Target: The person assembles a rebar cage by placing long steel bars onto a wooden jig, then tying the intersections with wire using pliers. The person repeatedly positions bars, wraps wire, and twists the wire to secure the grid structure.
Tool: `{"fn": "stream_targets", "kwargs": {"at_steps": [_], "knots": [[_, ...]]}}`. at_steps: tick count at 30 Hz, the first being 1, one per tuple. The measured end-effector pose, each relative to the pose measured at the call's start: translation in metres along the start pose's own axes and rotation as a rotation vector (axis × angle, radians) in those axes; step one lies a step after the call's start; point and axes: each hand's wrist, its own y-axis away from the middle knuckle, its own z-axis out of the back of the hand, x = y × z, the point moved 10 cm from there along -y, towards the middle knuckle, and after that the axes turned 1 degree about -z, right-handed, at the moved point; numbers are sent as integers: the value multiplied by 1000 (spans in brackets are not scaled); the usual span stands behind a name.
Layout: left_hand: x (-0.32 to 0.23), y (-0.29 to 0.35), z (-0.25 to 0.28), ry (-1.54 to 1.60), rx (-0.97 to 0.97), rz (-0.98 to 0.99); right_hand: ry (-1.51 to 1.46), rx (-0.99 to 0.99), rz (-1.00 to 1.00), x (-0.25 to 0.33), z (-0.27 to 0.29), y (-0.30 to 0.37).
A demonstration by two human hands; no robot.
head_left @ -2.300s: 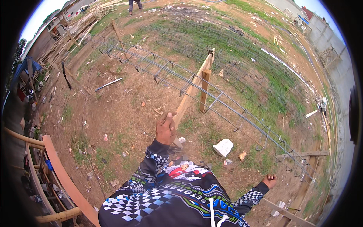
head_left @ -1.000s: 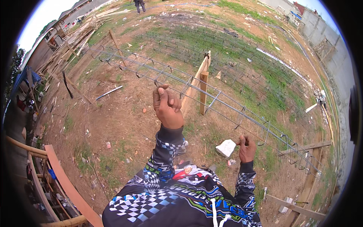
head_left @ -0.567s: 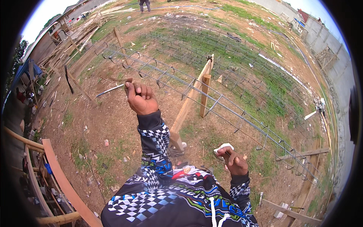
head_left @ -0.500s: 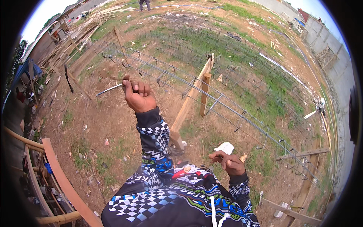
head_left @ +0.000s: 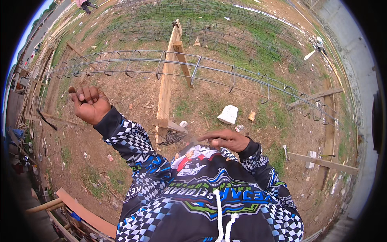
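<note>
My left hand (head_left: 92, 104) is raised off to the left, fingers curled inward, below the far-left stretch of a long reinforcing-bar cage (head_left: 196, 67). Whatever sits between those fingers is too small to make out. In front of my chest, my right hand (head_left: 226, 140) has its fingers stretched out and holds nothing visible. The cage, made of straight steel bars with bent stirrups, crosses the view and rests on a wooden trestle (head_left: 166, 88). A bundle of thin dark wire (head_left: 173, 138) lies at the trestle's near foot.
Beyond my right hand lie a white block (head_left: 228, 114) and a wood chunk (head_left: 252, 116). More steel cages (head_left: 225, 30) lie on the grass behind. A timber support (head_left: 322, 162) stands at right, a concrete wall (head_left: 342, 44) beyond. Another person (head_left: 85, 5) is far left.
The view has turned, shifting the cage and trestle. My left hand has moved left, and the slim rod it held no longer shows. My right hand has straightened its fingers nearer my chest.
</note>
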Motion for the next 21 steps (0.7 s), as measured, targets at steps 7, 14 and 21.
{"fn": "stream_targets", "kwargs": {"at_steps": [7,14,21], "knots": [[68,19,-26,29,138,274,142,-40,-187,-7,28,41],[296,234,-64,-257,34,585,732,-682,-51,-45,142,147],[428,400,-62,-430,292,1213,-256,-957,-310,-124,189,181]]}}
